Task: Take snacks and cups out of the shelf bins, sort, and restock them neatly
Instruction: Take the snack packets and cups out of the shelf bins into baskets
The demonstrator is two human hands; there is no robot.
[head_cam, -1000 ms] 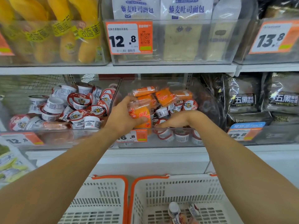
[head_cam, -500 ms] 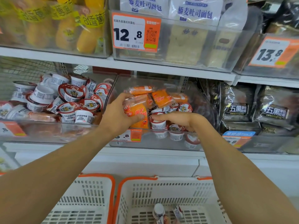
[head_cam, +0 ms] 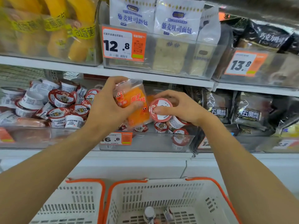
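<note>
My left hand (head_cam: 107,105) grips an orange snack packet (head_cam: 135,105) and holds it up in front of the clear middle bin (head_cam: 145,143). My right hand (head_cam: 179,105) grips a small red-lidded cup (head_cam: 160,109), tilted so its lid faces me, right beside the packet. Both are lifted above the bin, where several more cups (head_cam: 179,136) lie. The clear bin on the left (head_cam: 32,136) holds a heap of the same red-lidded cups (head_cam: 61,101).
Two white baskets with orange rims sit below the shelf, the left basket (head_cam: 72,201) and the right basket (head_cam: 161,196), the latter holding small bottles (head_cam: 149,213). Dark bread bags (head_cam: 249,110) fill the bins to the right. Bread packs (head_cam: 155,20) and yellow snacks stand on the shelf above.
Both hands have risen out of the middle bin: the left hand lifted the orange packet, and the right hand picked up a red-lidded cup and turned its lid toward me.
</note>
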